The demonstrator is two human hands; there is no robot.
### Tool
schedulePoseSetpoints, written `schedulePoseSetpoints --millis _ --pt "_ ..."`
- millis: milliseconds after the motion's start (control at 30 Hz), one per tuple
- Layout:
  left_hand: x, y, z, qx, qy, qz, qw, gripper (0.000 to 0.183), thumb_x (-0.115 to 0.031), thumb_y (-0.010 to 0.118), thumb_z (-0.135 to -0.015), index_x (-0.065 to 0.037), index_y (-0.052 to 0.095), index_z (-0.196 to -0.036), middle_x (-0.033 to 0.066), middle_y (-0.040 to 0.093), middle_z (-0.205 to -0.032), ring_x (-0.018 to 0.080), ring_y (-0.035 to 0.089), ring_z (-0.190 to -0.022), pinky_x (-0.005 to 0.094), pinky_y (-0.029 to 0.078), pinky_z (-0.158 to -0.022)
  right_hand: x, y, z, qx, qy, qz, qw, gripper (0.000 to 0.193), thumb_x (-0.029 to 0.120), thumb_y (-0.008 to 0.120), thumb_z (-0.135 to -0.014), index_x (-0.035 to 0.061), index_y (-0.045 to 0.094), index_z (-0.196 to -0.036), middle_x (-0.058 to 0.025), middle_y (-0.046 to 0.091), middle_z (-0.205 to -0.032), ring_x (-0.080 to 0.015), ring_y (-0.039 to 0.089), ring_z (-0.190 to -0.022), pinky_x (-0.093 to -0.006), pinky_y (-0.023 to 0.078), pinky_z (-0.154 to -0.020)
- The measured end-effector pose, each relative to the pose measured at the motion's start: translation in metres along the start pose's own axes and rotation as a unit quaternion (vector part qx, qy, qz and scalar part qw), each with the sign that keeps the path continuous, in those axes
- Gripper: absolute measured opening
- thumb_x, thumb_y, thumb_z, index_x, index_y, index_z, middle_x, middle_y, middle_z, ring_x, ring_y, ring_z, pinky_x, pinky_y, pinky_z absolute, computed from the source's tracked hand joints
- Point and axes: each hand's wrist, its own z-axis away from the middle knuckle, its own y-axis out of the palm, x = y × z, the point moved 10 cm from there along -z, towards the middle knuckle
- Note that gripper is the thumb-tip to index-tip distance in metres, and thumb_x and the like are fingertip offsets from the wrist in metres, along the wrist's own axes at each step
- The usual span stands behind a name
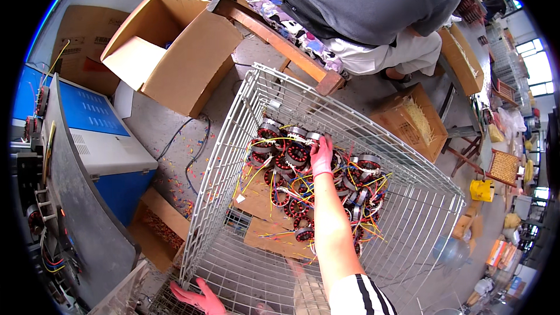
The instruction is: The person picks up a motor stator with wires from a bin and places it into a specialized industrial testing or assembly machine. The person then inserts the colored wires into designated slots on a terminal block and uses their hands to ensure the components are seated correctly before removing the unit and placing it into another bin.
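Observation:
A wire basket (pixel 256 70) of grey metal mesh holds a heap of motor stators (pixel 297 154), ring-shaped with dark red windings and yellow, red, blue and white leads. My right hand (pixel 322 156), in a pink glove, reaches into it with the fingers closed around the edge of a stator (pixel 314 137) at the far side of the heap. Part of that stator is hidden by the fingers. At the basket's near left corner my left hand (pixel 201 298), also pink-gloved, rests against the wire rim, fingers spread and holding nothing.
Flat cardboard (pixel 274 234) lies under the stators. Left stands a blue and grey machine (pixel 111 134) beside a dark worktop (pixel 87 198); an open carton (pixel 192 58) is behind. A seated person (pixel 379 6) works beyond the basket, near a wooden bench (pixel 274 41) and a straw-filled box (pixel 408 119).

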Motion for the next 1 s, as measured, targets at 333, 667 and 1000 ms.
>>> schedulePoseSetpoints --millis 333,667,1000 --pt "0.005 -0.014 0.005 0.075 0.015 0.044 0.996 0.09 -0.036 0.07 -0.08 0.001 0.022 -0.146 0.0265 0.021 -0.149 0.0422 0.019 -0.139 0.0505 0.017 -0.114 0.057 0.025 0.321 0.242 0.222 0.172 0.929 0.065 0.023 0.062 -0.091 0.0066 0.03 -0.145 -0.0043 0.062 -0.107 -0.0088 0.057 -0.069 -0.0179 0.031 -0.041" --pt "-0.023 -0.236 0.07 0.173 0.098 0.463 0.864 0.07 -0.021 0.085 -0.066 0.002 0.049 -0.122 0.013 0.066 -0.099 0.0216 0.067 -0.086 0.0325 0.054 -0.075 0.16 0.122 0.733 0.575 0.214 0.378 0.694 0.056 0.014 0.063 -0.09 0.0098 0.041 -0.141 0.0008 0.061 -0.086 -0.0079 0.053 -0.062 -0.0227 0.042 -0.054" --pt "0.173 -0.342 0.153 0.094 -0.119 0.879 0.452 0.038 -0.02 0.061 -0.094 -0.007 0.049 -0.127 0.0098 0.063 -0.116 0.0221 0.064 -0.103 0.0392 0.056 -0.088 0.146 0.071 0.976 0.702 -0.23 0.541 0.403 0.024 0.018 0.06 -0.091 -0.0012 0.064 -0.105 -0.0155 0.065 -0.085 -0.0181 0.064 -0.076 -0.031 0.049 -0.066"
